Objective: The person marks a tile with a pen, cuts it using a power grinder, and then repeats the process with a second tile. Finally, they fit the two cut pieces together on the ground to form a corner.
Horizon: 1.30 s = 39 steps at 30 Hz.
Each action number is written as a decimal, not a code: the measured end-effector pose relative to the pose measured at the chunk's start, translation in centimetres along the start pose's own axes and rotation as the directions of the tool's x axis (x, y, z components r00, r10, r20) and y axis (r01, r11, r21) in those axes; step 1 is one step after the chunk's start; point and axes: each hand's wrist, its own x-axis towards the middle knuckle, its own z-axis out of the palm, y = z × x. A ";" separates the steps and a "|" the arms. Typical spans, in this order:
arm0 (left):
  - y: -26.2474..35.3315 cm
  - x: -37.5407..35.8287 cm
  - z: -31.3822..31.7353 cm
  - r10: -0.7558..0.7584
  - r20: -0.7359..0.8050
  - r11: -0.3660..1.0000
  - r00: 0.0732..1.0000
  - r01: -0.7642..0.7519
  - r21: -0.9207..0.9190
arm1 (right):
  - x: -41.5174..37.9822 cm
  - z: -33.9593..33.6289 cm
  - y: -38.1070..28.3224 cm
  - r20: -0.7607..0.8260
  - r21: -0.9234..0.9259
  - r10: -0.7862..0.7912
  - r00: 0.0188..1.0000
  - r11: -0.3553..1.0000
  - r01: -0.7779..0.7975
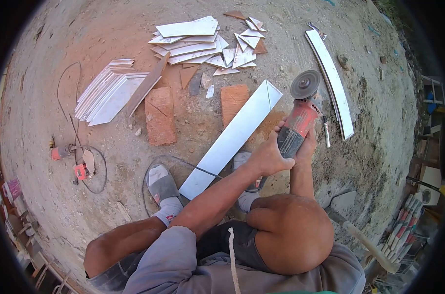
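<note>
Bare, dusty ground [119, 142] spreads all round. Across it, from 7 o'clock up to 1, lies a long white strip [232, 137], a dark line crossing it near its upper end and a dark cord [183, 164] passing over its lower part. Between 11 and 12 sits a loose pile of white pieces [188, 41], with triangular scraps [243, 49] beside it at 12. A fanned stack of cut pieces [107, 95] lies at 10, and another white strip [332, 88] at 2, farther out.

Nearer in at 2 o'clock, the red and black angle grinder [297, 117] is held off the ground, its disc towards 1. The left hand [271, 153] grips the lower body, fingers bent around it and thumb pressed along its end. The right hand [305, 144] is closed against the body's right side; I cannot tell how its hidden fingertips sit.

One reddish brick [159, 120] lies at 10, closer than the stack; a second brick [233, 102] sits just past 12. A slim marker [326, 132] rests near 3.
</note>
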 end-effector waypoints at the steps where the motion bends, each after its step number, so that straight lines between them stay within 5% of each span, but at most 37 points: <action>1: 0.4 -0.1 -0.5 -0.091 -0.013 0.983 0.996 0.092 0.159 | -0.5 1.3 0.1 -0.110 -0.104 -0.032 0.993 0.994 0.020; 3: 1.0 -0.1 -0.7 -0.170 -0.035 0.934 0.985 0.172 0.312 | -0.9 2.0 0.3 -0.215 -0.212 -0.083 0.973 0.977 0.036; 5: 1.1 -0.8 -0.4 -0.170 -0.127 0.892 0.977 0.207 0.402 | -0.9 1.6 0.7 -0.123 -0.643 -0.239 0.963 0.759 0.107; 8: -0.3 -1.1 0.6 -0.114 -0.192 0.876 0.975 0.189 0.443 | -0.3 -0.6 1.2 -0.144 -0.691 -0.209 0.967 0.721 0.053; 12: -0.5 -1.6 0.2 -0.020 -0.116 0.897 0.993 0.069 0.436 | -0.3 -1.1 -0.5 -0.107 -0.546 -0.118 0.987 0.837 0.041; 14: -1.3 -1.0 -0.9 -0.088 -0.020 0.995 0.996 0.087 -0.039 | -0.6 -0.7 -1.5 -0.038 -0.329 0.104 0.994 0.938 -0.111; 15: -1.9 -0.5 -0.9 -0.092 -0.016 0.995 0.996 0.092 -0.042 | -0.7 -0.3 -1.4 -0.045 -0.328 0.105 0.993 0.938 -0.114; 17: -3.0 0.3 -1.1 -0.160 0.280 0.960 0.946 0.215 -0.177 | -0.5 0.4 -0.6 -0.002 -0.232 0.000 1.000 0.973 0.000; 21: -1.5 -0.8 -1.0 0.003 0.261 0.977 0.965 0.053 -0.209 | 0.2 0.4 -0.4 0.183 -0.165 0.053 0.982 0.986 -0.023; 23: -0.7 -1.8 0.0 -0.008 -0.081 0.998 0.997 0.012 0.057 | -0.3 1.8 -0.7 0.175 -0.247 0.153 0.973 0.963 -0.107; 24: -0.3 -1.7 0.2 -0.009 -0.080 0.998 0.997 0.014 0.056 | -0.5 2.3 -0.5 0.174 -0.247 0.154 0.973 0.963 -0.108; 26: 0.3 -1.2 0.2 -0.168 -0.220 0.885 0.961 0.245 0.397 | -0.9 3.6 0.2 0.066 -0.668 -0.083 0.994 0.737 0.106; 29: -0.1 -1.5 -0.1 -0.049 -0.273 0.895 0.961 0.164 0.415 | -0.9 4.0 1.8 0.013 -0.779 -0.208 0.978 0.611 0.141; 36: -1.1 -0.6 -0.6 -0.008 -0.253 0.864 0.967 0.134 0.485 | 0.2 3.4 2.3 -0.110 -0.937 -0.367 0.924 0.347 0.026; 39: -2.3 -1.7 -3.3 0.067 -0.012 0.748 0.998 -0.042 0.663 | 1.1 2.2 2.3 -0.078 -0.973 -0.336 0.939 0.232 0.002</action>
